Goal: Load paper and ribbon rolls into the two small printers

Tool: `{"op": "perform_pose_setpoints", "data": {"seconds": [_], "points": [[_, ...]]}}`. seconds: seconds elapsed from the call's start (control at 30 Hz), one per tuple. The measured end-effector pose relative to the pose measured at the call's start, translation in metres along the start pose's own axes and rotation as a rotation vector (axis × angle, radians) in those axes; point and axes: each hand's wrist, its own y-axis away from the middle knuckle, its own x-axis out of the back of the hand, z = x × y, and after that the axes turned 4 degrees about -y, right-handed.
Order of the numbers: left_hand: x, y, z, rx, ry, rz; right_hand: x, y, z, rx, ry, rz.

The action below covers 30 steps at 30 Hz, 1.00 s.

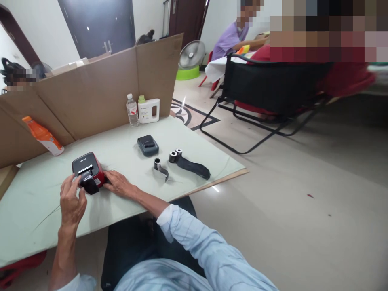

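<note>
A small red and black printer (85, 162) stands near the left of the table, a glossy black strip (90, 184) hanging from its front slot. My left hand (72, 200) is at the strip's left edge, fingers bent and closed on it, though the fingertips are partly hidden. Against the printer's right side lie the outstretched fingers of my right hand (120, 184). Farther right sits a dark grey device (148, 145), similar in size. Near it are a small roll (157, 163) with a curling tail and two white-cored rolls (173, 157), one trailing a long black ribbon (194, 167).
A cardboard screen (100, 87) borders the table's (121, 226) back. Before it stand an orange bottle (44, 135), a clear water bottle (132, 110) and a white jug (149, 110). To the right are a black folding chair (273, 85), a fan (192, 55) and seated people.
</note>
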Motion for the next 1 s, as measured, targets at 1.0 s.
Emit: {"op": "perform_pose_setpoints", "data": {"seconds": [1.0], "points": [[-0.237, -0.117, 0.157, 0.212, 0.398, -0.528, 0.204, 0.009, 0.086, -0.784, 0.359, 0.003]]}}
